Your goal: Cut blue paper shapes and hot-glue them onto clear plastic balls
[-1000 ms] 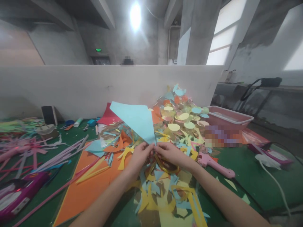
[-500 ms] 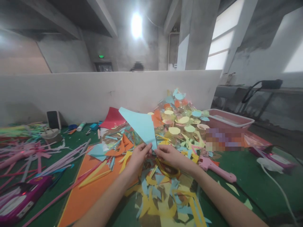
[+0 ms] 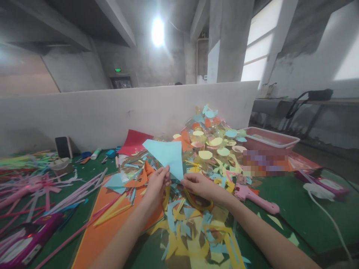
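A light blue sheet of paper [image 3: 169, 155], wide at the top and narrowing to a point at the bottom, is held up in front of me. My right hand [image 3: 198, 185] pinches its lower tip between thumb and fingers. At the paper's lower left edge, my left hand [image 3: 158, 183] has its fingers closed on the sheet. Just under my right hand is a yellow loop [image 3: 200, 203], looking like a scissors handle; I cannot tell whether the hand holds it. Cut yellow and blue paper scraps [image 3: 193, 231] lie below both hands.
Orange card [image 3: 98, 228] lies at left, beside pink strips and a purple device [image 3: 42, 231]. A pink glue gun [image 3: 256, 198] rests to the right. Behind stand a heap of clear cups with paper discs [image 3: 215, 142], a pink basket [image 3: 272, 138] and a white partition [image 3: 84, 116].
The paper has lowered slightly and tilted. My left hand has slid leftward along its edge, away from the right hand, which stays at the tip. The view has shifted slightly.
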Tool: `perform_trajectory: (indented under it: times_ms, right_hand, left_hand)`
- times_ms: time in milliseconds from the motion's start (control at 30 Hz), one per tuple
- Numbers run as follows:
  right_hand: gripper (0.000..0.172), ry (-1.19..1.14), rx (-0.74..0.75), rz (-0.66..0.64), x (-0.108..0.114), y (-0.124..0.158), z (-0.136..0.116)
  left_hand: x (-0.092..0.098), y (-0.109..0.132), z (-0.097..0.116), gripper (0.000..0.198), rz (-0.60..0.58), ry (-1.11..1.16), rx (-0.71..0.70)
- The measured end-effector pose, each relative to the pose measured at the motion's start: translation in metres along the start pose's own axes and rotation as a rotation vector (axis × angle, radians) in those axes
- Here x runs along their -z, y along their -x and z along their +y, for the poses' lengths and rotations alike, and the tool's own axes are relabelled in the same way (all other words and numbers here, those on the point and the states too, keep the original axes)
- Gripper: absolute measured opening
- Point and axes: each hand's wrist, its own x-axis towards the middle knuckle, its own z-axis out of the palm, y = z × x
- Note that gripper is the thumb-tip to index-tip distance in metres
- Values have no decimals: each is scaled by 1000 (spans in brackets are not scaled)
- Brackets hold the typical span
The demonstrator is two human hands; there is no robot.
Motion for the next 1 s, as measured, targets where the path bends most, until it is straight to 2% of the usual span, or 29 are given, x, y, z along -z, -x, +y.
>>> perform_trajectory:
  times_ms: [233, 467, 1000]
  right_hand:
    - [38, -17, -2, -23, 1, 2, -7]
    - [35, 76, 17, -79, 3, 10, -20]
    - [36, 119, 48, -34, 1, 5, -18]
  left_hand:
    - [2, -2, -1, 47, 11, 18, 33]
    - [11, -8, 11, 45, 74, 114, -23]
    - [12, -12, 16, 40, 122, 189, -40]
